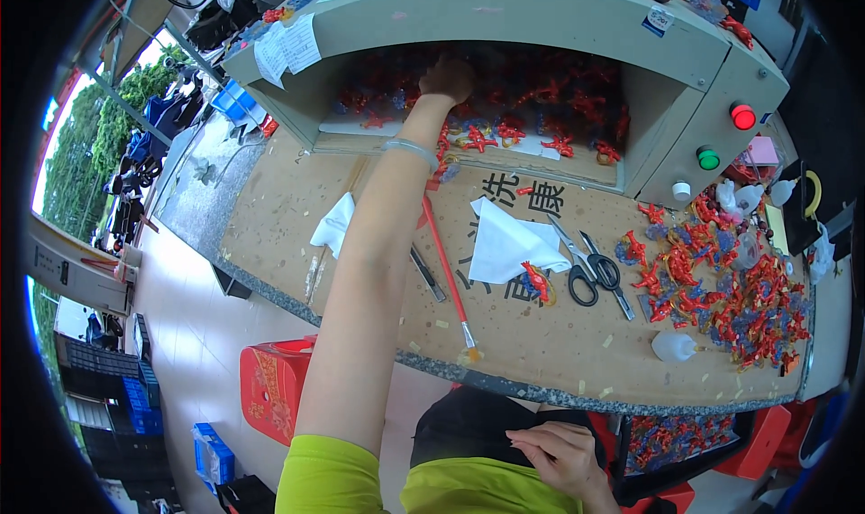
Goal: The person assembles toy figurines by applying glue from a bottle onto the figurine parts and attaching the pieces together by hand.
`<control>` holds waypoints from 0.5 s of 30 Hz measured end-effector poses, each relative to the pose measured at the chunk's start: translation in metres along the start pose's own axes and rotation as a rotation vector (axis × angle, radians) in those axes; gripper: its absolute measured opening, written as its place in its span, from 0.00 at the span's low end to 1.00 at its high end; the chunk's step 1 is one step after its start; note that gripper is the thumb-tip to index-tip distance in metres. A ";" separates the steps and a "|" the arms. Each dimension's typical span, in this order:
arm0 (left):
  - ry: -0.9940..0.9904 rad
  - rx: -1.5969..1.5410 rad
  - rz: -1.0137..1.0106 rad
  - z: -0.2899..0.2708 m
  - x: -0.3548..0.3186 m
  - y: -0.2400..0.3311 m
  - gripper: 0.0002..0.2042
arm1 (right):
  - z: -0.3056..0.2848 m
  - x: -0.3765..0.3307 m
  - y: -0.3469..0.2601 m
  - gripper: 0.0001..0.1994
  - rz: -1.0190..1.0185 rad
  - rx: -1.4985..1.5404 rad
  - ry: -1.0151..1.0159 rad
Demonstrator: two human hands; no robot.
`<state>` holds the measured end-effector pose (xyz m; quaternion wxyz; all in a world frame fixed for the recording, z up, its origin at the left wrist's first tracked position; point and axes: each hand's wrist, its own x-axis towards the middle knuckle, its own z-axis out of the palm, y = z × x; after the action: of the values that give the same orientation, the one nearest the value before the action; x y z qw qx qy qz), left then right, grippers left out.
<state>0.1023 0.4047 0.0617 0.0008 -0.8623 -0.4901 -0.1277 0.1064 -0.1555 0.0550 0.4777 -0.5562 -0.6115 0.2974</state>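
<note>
My left hand [448, 79] reaches into the wide opening of a grey-beige box cabinet [559, 8], over a heap of small red, orange and blue plastic figures [541, 95]. Its fingers are lost in the shadow, so what they touch is hidden. My right hand [563, 451] lies at my lap, palm down, with fingers stretched out and nothing held. Below the opening, a red-handled brush [443, 266], a slim dark metal tool [427, 273], scissors [587, 263] and a folded white cloth [509, 244] lie on the cardboard. One figure [538, 282] rests at the cloth's edge.
A large pile of figures [721, 289] covers the table's right side, beside a small white bottle [674, 345]. A tray of figures [680, 440] sits below the table edge. Red stools [270, 388] stand beneath. Red and green buttons [709, 158] are on the cabinet.
</note>
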 end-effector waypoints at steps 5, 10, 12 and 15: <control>0.152 -0.087 -0.066 -0.017 -0.003 0.011 0.12 | 0.004 0.008 0.004 0.08 0.014 -0.029 0.000; 0.696 -0.431 -0.030 -0.052 -0.020 0.004 0.10 | 0.008 0.006 0.003 0.12 -0.053 -0.018 -0.009; 0.629 -0.675 -0.188 -0.052 -0.018 -0.020 0.09 | 0.011 0.003 -0.005 0.11 -0.078 -0.004 -0.025; 0.424 -1.413 -0.395 -0.068 -0.046 -0.002 0.10 | 0.008 -0.001 -0.014 0.11 -0.077 -0.025 -0.024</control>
<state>0.0636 0.3579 0.1175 -0.4796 -0.5113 -0.4265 -0.5715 0.0934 -0.1578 0.0645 0.4744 -0.5348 -0.6418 0.2777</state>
